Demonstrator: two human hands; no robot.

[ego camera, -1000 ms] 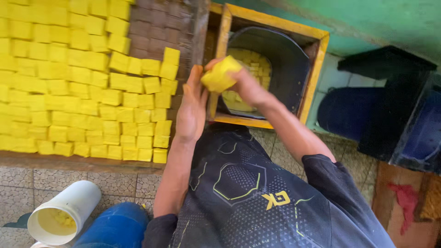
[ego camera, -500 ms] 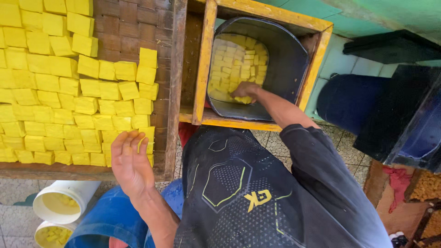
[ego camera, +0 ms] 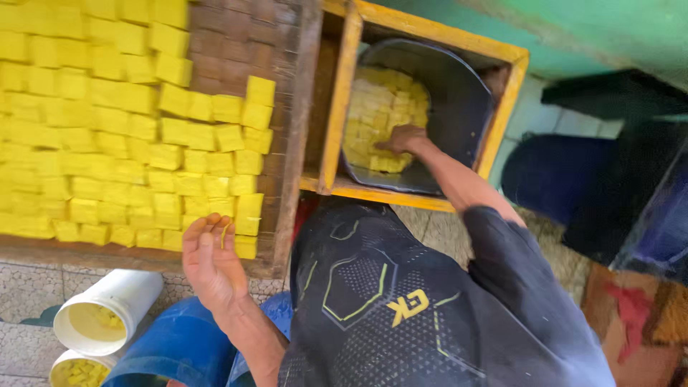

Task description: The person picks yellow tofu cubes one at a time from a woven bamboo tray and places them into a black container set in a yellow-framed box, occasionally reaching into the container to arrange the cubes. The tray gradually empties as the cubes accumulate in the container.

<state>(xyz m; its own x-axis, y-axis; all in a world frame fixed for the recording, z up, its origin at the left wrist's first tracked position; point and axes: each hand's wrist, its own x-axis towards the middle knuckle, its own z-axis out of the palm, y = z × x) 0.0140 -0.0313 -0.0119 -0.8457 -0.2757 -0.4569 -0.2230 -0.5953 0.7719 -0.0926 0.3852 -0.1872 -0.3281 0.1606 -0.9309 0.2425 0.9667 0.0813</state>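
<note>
My right hand (ego camera: 403, 138) reaches into a dark grey tub (ego camera: 459, 93) set in a yellow wooden frame (ego camera: 342, 107). It rests on the yellow cubes (ego camera: 376, 107) piled inside, with its fingertips down among them, so its grip is hidden. My left hand (ego camera: 210, 259) hovers palm-up with nothing in it, just off the near right corner of a wooden tray (ego camera: 290, 179). Rows of yellow blocks (ego camera: 129, 143) cover that tray. The nearest blocks (ego camera: 247, 226) lie just beyond my left fingertips.
A white bucket (ego camera: 107, 312) with yellow residue and a second one (ego camera: 75, 371) stand on the tiled floor at lower left, beside a blue container (ego camera: 172, 351). Dark blue and black containers (ego camera: 566, 179) sit to the right, below a green wall (ego camera: 573, 36).
My right hand carried a yellow block into the tub a second ago and now stays low among the cubes. My left hand left the tray edge, pulled back and turned palm-up.
</note>
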